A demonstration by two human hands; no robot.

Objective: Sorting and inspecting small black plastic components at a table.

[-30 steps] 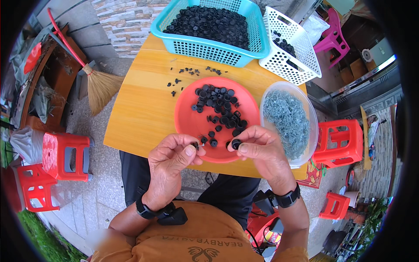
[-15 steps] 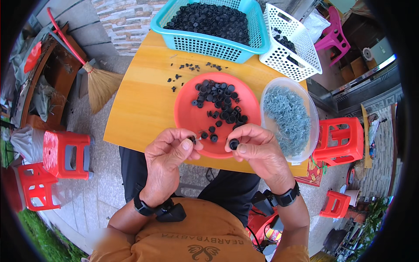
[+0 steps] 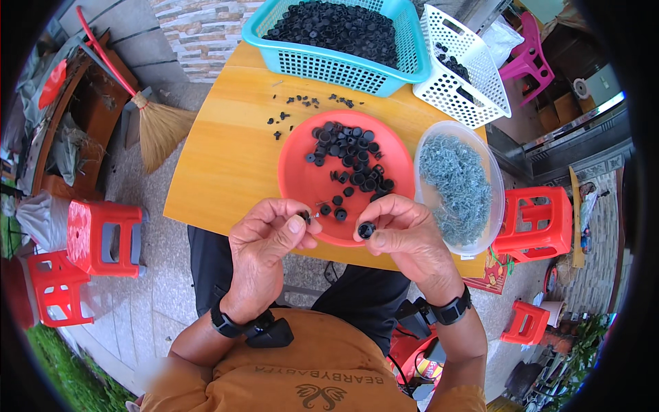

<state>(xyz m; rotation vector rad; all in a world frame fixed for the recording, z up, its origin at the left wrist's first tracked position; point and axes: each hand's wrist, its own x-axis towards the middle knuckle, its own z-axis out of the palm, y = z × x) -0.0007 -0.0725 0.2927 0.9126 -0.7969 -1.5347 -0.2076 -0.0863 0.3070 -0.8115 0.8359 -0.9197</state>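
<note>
My left hand (image 3: 264,237) pinches a small black plastic piece (image 3: 304,215) between thumb and fingers, with a thin, shiny metal bit that looks like a spring sticking out toward the right. Between the thumb and fingertips of my right hand (image 3: 410,237) is a round black plastic cap (image 3: 366,230). Both hands are apart from each other, above the near rim of a red plate (image 3: 296,180). Loose black caps (image 3: 357,147) lie on that plate in a scattered heap, several of them close to my fingertips.
Behind the plate stand a turquoise basket (image 3: 329,71) full of black parts and a white basket (image 3: 446,91) holding fewer. A clear tub (image 3: 495,196) of tangled silvery metal pieces (image 3: 453,185) sits at the right. Small black bits (image 3: 302,101) lie on the yellow table (image 3: 226,144).
The view has shifted slightly. The black cap in my right hand has tilted, showing more of its round face. My left hand keeps its pinch nearly unchanged.
</note>
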